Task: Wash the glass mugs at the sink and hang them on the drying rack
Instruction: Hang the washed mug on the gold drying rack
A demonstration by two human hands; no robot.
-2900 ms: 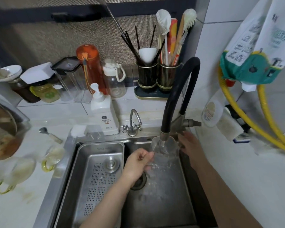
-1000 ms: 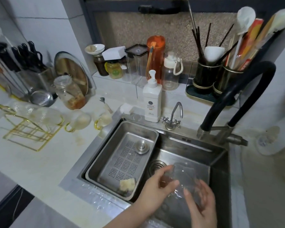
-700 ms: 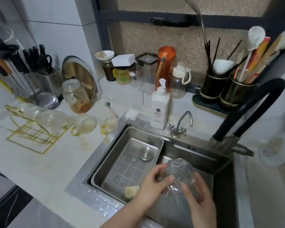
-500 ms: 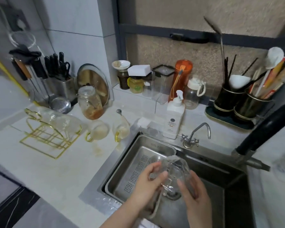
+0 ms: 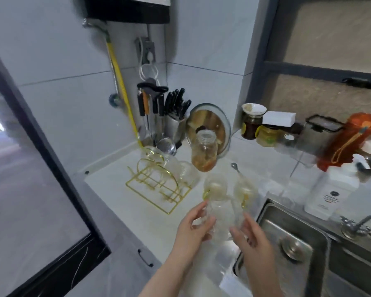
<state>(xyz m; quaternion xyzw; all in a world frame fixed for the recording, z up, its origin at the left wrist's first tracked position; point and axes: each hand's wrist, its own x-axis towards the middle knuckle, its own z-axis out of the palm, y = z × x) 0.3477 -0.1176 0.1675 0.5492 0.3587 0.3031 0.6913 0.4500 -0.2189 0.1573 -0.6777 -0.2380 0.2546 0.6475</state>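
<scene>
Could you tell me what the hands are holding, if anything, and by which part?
A clear glass mug, held by its sides between left hand and right hand.

Left grip (image 5: 194, 227) and right grip (image 5: 250, 234) extended forward, fingers curled, facing each other.

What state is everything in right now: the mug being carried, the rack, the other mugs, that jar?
Glass mug: held between both hands, above the counter edge.
Left hand: fingers curled round the mug.
Right hand: fingers against the mug's side.
Gold drying rack: upright, glassware already hanging on it.
Two mugs on the counter: unhung, gold handles.
Glass jar: lidless, orange remains at the bottom.
</scene>
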